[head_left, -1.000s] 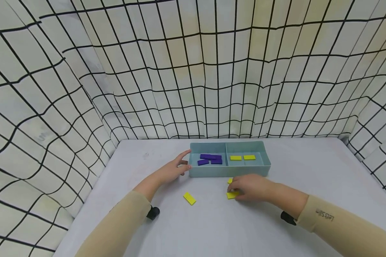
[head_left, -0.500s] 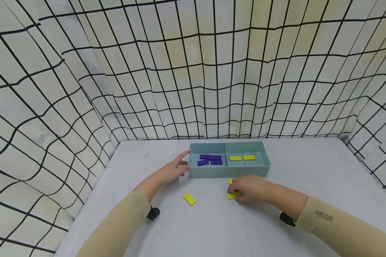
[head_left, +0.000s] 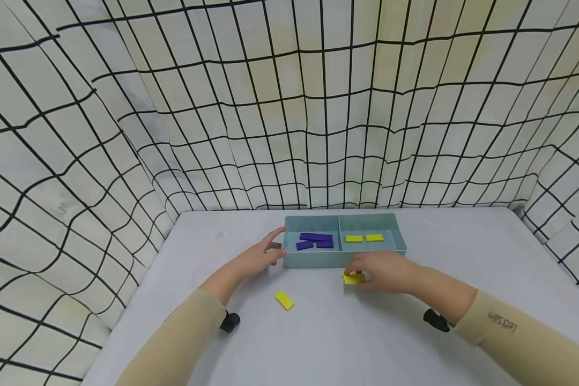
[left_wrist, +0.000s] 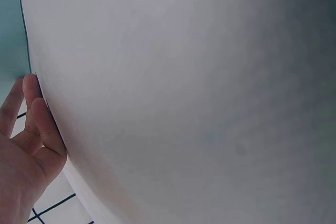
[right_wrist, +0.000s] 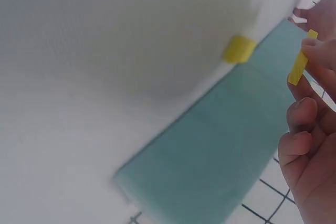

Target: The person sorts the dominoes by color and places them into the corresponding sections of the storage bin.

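Observation:
My right hand (head_left: 386, 272) pinches a small yellow tile (right_wrist: 299, 67) between thumb and finger, just in front of the divided teal box (head_left: 313, 261). A second yellow tile (right_wrist: 239, 50) lies on the table close to the box's front wall, mostly covered by the held one in the head view. My left hand (head_left: 258, 258) is at the box's left end, thumb and index finger spread, fingertips right at the wall. Several purple tiles (head_left: 316, 237) lie in the left compartment. Two yellow tiles (head_left: 354, 239) sit apart in the right one.
Another yellow tile (head_left: 284, 301) lies on the white table (head_left: 294, 348), front left of the box. White walls with a black grid (head_left: 328, 107) stand behind the table and at both sides. Black wrist cameras (head_left: 230, 321) hang below both sleeves.
My right hand has picked up the nearer yellow tile and moved it away from me, toward the box. The left hand and the box stay where they were.

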The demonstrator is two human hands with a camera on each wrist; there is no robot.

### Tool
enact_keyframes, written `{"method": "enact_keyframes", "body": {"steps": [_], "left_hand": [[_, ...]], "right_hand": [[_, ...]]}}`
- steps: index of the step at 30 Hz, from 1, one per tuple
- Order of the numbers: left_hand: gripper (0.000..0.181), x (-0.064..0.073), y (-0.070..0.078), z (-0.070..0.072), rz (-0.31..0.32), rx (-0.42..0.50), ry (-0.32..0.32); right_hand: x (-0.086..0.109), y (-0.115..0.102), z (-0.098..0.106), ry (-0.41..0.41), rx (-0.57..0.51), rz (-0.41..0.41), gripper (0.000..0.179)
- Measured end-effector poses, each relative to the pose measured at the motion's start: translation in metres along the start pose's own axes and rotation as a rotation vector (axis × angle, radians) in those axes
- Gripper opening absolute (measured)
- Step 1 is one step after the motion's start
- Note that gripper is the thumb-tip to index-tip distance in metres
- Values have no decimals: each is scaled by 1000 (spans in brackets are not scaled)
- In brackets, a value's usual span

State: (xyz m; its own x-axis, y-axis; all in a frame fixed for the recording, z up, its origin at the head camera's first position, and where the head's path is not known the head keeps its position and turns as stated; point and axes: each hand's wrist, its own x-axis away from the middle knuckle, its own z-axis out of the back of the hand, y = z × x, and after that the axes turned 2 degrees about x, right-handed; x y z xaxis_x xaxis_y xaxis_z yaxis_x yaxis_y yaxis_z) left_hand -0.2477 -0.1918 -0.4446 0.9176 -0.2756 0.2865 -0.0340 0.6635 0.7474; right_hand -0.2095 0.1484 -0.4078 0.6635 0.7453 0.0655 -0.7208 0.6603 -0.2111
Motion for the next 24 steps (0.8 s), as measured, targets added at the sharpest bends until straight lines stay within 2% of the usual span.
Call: {"method": "enact_keyframes", "body": {"steps": [4,13,19,24], "left_hand": [[66,0,1,1,0,-5,6],[66,1,1,1,-1,-3,1],[66,0,-1,1,-2,0,-5],[66,-1,-2,0,-3,10,-9]], "right_hand": [[1,4,13,11,-17,-17,27],[0,16,42,76,49,-44,29],[-6,26,49,61,20,-52,29],[-14,41,50,53,-12,-90,29]]}}
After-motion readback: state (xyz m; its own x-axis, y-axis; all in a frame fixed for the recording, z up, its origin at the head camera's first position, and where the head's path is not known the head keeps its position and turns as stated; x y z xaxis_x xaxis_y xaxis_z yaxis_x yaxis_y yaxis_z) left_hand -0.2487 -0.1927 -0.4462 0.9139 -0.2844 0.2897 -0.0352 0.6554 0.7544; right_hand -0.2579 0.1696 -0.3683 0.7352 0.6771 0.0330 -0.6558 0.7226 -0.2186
